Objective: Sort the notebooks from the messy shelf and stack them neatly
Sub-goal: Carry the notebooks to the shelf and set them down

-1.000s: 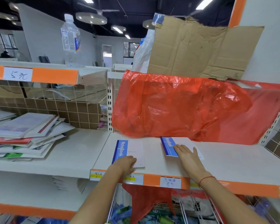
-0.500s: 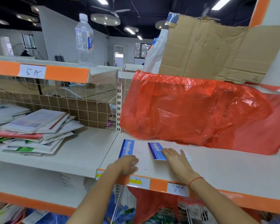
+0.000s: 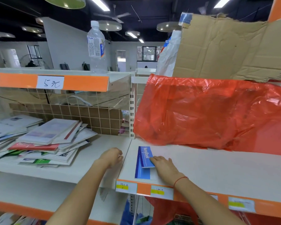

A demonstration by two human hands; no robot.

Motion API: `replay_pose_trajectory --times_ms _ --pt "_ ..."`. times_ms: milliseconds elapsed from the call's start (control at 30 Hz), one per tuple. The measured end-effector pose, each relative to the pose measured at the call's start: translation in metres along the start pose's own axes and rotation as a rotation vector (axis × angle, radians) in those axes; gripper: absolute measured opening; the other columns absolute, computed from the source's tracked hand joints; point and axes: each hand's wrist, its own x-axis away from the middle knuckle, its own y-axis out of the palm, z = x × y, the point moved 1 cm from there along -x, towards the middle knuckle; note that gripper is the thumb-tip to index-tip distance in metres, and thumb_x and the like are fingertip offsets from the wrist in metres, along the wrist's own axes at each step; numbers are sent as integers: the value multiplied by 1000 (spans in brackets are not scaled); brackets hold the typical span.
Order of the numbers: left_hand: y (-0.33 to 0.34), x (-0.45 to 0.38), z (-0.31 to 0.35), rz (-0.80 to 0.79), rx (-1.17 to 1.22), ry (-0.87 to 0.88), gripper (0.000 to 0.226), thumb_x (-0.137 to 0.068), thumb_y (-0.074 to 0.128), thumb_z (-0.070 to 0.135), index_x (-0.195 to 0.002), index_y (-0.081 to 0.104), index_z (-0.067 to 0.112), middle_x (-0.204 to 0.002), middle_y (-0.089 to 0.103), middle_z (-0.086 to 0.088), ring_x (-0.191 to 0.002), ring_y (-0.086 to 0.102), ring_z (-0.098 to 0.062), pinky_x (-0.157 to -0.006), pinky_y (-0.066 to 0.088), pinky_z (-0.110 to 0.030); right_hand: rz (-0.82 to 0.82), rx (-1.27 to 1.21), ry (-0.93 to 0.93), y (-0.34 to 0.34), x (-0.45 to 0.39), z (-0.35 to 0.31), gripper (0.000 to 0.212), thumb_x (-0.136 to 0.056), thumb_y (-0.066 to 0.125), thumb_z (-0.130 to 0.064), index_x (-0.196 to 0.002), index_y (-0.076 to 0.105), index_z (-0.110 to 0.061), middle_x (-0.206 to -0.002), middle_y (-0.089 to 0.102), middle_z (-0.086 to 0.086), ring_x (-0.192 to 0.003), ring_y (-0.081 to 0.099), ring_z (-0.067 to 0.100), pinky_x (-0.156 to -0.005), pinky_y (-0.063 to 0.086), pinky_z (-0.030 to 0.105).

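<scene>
Two white notebooks with blue spines lie stacked near the left end of the right shelf (image 3: 217,172). The upper notebook (image 3: 145,155) sits askew on the lower notebook (image 3: 142,173). My right hand (image 3: 165,166) rests flat on the upper one, fingers straight. My left hand (image 3: 112,157) hovers just left of the stack over the joint between the shelves, fingers loosely curled, holding nothing. A messy pile of notebooks (image 3: 44,143) spreads over the left shelf (image 3: 104,146).
A red plastic bag (image 3: 209,114) hangs down over the back of the right shelf under torn cardboard (image 3: 234,49). A water bottle (image 3: 96,46) stands on the upper left shelf. A wire grid backs the left shelf. Price labels (image 3: 126,186) line the orange front edge.
My right hand has slid the second notebook left onto the first one. My left hand has come off the first notebook and moved left.
</scene>
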Motion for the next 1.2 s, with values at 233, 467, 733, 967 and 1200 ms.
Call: replay_pose_trajectory --times_ms 233,467,733,967,1200 --pt "-2 -7 -6 -9 -29 12 34 -98 40 25 -120 60 10 -124 57 -9 -110 54 -25 -94 44 -34 -174 -205 -57 4 -6 4 63 -88 56 -41 -143 34 -19 -137 43 3 -126 40 24 -102 38 43" --pt "-3 -14 -3 -3 -37 22 37 -97 43 26 -131 52 14 -131 53 -7 -115 52 -24 -97 42 -31 -250 -132 -99 -4 -10 2 57 -86 61 -44 -132 46 -14 -134 50 5 -120 45 24 -101 39 38" --pt "0 -16 0 -3 -21 19 38 -97 43 25 -133 51 14 -133 52 -7 -117 52 -24 -98 42 -31 -179 -91 -94 0 -5 -3 48 -85 57 -49 -123 52 -20 -124 55 1 -112 50 23 -88 45 37" --pt "7 -15 9 -2 17 45 35 -98 44 24 -130 53 14 -129 54 -7 -114 53 -23 -95 43 -29 -159 -67 -95 0 -3 -4 46 -86 54 -49 -121 53 -20 -119 56 2 -109 51 24 -82 43 36" --pt "6 -11 9 -21 51 25 35 -97 44 24 -130 54 15 -130 54 -7 -115 53 -23 -97 43 -30 -145 -39 -103 -2 -3 -8 44 -87 53 -50 -119 53 -20 -114 56 3 -105 52 25 -76 41 35"
